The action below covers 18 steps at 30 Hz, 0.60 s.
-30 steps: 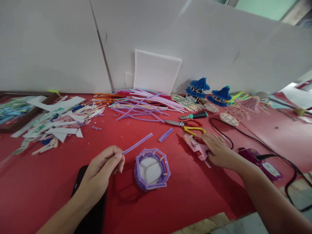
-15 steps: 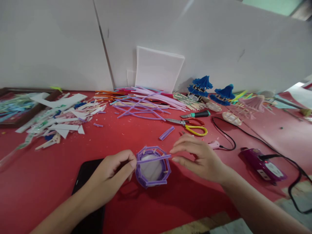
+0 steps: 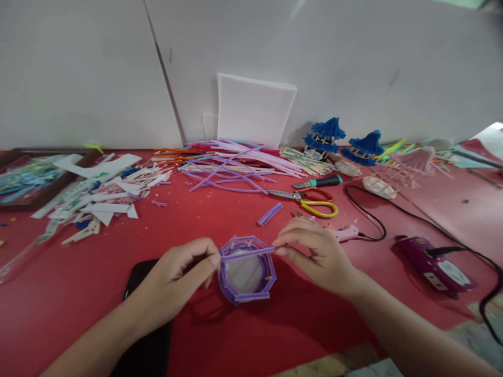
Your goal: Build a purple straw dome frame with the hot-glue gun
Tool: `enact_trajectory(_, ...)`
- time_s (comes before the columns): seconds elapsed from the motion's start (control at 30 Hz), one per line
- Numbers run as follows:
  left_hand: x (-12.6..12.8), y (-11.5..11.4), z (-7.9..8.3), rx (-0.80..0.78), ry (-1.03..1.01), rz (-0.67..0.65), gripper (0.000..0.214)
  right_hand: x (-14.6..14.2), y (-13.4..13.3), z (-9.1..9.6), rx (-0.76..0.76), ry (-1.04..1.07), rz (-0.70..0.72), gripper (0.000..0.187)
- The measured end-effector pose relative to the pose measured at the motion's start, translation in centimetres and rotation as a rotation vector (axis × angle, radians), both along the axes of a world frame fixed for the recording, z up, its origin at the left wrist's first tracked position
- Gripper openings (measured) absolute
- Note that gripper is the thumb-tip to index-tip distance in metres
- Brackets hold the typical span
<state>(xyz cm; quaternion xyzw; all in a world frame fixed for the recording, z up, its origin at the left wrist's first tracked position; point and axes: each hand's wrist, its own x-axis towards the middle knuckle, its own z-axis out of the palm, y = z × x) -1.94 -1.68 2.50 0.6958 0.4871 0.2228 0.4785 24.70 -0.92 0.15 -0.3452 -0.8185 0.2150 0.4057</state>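
A short purple pipe cleaner [image 3: 247, 254] stretches across the top of a small many-sided basket [image 3: 251, 296] built from purple pipe cleaners, with a pale round base and small light pegs. My left hand [image 3: 183, 275] pinches the strip's left end at the basket's left rim. At its right end, the thumb and fingers of my right hand [image 3: 316, 256] are closed on the same strip, just over the right rim. Whether the strip touches the rim along its length I cannot tell. A cut purple bundle [image 3: 270, 214] lies behind the basket.
Scissors [image 3: 318, 208], a utility knife [image 3: 324, 181] and a pink glue gun [image 3: 346, 233] lie behind my right hand. A corded purple power box [image 3: 432, 264] sits right. Behind are loose pipe cleaners [image 3: 236, 162]; scraps [image 3: 110, 201] lie left. A black phone-like slab [image 3: 147, 345] is under my left forearm.
My right thumb and fingers have closed on the right end of the purple pipe cleaner, where they were apart before. My left hand keeps its pinch. The view has shifted slightly.
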Motion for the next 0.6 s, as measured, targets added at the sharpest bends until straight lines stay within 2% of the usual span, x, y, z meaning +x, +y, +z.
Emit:
enact_trajectory(0.27, 0.2, 0.1, -0.2, -0.003, -0.002, 0.005, 0.03, -0.3, -0.3, 0.3, 0.143, -0.002, -0.026, 0.008)
enact_trajectory(0.37, 0.5, 0.0, -0.1, 0.071, 0.026, 0.012, 0.03, -0.5, -0.6, 0.8, 0.142, -0.008, -0.053, 0.01)
enact_trajectory(0.43, 0.6, -0.2, 0.1, 0.221, 0.074, 0.044, 0.028, -0.6, -0.9, 0.9, 0.101, 0.014, -0.078, 0.011)
enact_trajectory(0.6, 0.9, -1.3, 0.4, 0.713, 0.145, 0.054, 0.019, -1.0, -1.5, 0.8, -0.054, 0.111, -0.07, 0.012)
